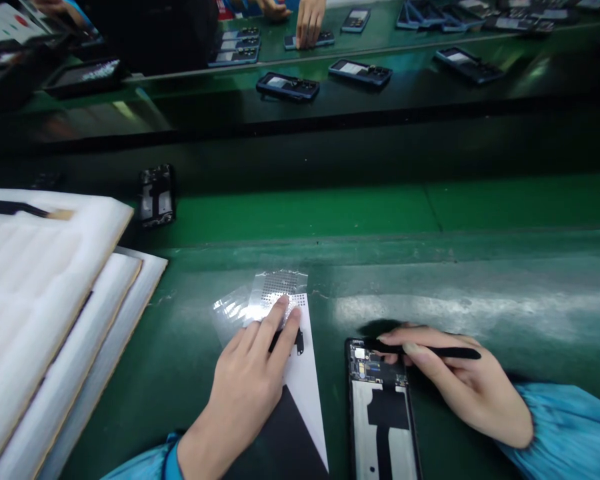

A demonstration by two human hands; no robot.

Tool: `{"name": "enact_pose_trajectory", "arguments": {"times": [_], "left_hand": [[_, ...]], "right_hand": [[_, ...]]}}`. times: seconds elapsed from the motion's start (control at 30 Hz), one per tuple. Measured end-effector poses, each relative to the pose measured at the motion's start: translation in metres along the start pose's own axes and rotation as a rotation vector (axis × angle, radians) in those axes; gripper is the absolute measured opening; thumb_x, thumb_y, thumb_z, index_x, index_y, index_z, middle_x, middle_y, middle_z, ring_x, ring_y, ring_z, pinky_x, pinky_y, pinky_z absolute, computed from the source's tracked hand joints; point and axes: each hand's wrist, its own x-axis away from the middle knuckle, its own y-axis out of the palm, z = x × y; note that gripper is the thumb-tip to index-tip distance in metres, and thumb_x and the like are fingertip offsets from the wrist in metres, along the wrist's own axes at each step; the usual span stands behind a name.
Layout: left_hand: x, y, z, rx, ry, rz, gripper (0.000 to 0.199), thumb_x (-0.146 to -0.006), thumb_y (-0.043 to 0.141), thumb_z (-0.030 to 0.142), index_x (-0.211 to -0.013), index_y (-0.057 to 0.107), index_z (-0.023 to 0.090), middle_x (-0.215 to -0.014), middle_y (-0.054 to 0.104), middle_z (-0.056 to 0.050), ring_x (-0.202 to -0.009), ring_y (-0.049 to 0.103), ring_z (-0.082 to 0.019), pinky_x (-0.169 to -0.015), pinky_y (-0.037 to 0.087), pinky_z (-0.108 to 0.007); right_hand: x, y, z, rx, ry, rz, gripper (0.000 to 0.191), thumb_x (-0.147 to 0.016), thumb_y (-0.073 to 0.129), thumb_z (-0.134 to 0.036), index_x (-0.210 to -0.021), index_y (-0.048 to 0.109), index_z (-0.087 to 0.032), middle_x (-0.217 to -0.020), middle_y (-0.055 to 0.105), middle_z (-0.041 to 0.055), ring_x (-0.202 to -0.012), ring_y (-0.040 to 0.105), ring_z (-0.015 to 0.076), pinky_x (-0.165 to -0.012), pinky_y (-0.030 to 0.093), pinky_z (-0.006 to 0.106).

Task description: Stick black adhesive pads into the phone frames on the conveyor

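My left hand (255, 367) lies with fingers extended on a white sheet (307, 400) and a clear plastic strip (283, 283) printed with small dark dots. A small black piece (300, 342) shows beside its fingertips on the sheet. My right hand (450, 380) pinches slim black tweezers (450, 352) over the top end of an opened phone (383, 427). The phone's circuit board and silvery frame are exposed, with a black flex strip down its middle. The tweezers' tips are hard to make out against the dark phone. Under my left wrist is a black sheet (285, 440).
White foam-faced boards (40, 287) are stacked at the left, with a black brush (25, 210) on top. Another opened phone (157, 195) lies behind them. Across the raised green ledge are several phones (287, 87), and a co-worker's hand (310, 23) touches one.
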Motion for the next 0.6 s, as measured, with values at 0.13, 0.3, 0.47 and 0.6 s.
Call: {"name": "enact_pose_trajectory", "arguments": {"times": [0.13,0.3,0.47,0.6], "left_hand": [[0.001,-0.002,0.000,0.095,-0.065,0.022,0.065,-0.082,0.043,-0.010,-0.144,0.046,0.010,-0.140,0.058,-0.019,-0.099,0.062,-0.027,-0.079,0.057,-0.042],[-0.002,-0.009,-0.002,0.249,-0.297,0.051,0.052,-0.088,0.036,0.001,-0.139,0.046,0.006,-0.131,0.061,-0.020,-0.122,0.059,-0.029,-0.095,0.057,-0.043],[0.002,-0.026,-0.007,0.270,-0.339,0.055,0.036,-0.100,0.039,0.012,-0.134,0.048,0.011,-0.110,0.074,-0.012,-0.094,0.074,-0.019,-0.075,0.062,-0.027],[0.010,-0.051,0.008,0.355,0.002,0.064,0.033,-0.100,0.043,0.010,-0.131,0.055,0.010,-0.111,0.075,-0.010,-0.096,0.072,-0.016,-0.080,0.059,-0.025]], "right_hand": [[-0.007,-0.007,0.004,-0.071,-0.153,-0.143,0.035,-0.102,0.050,-0.016,-0.127,0.068,-0.033,-0.101,0.078,0.0039,-0.094,0.073,0.0226,-0.081,0.061,0.036],[-0.014,-0.018,0.009,-0.080,-0.268,-0.307,0.038,-0.103,0.050,-0.021,-0.137,0.064,-0.033,-0.121,0.073,0.0084,-0.103,0.070,0.0240,-0.083,0.060,0.039],[-0.016,-0.021,0.011,-0.064,-0.283,-0.299,0.029,-0.103,0.054,-0.026,-0.127,0.071,-0.025,-0.119,0.074,0.0106,-0.109,0.070,0.0242,-0.088,0.061,0.037],[-0.024,-0.018,0.007,-0.267,-0.022,-0.085,0.029,-0.102,0.055,-0.039,-0.112,0.074,-0.019,-0.088,0.080,0.0081,-0.077,0.076,0.0177,-0.071,0.064,0.030]]}}
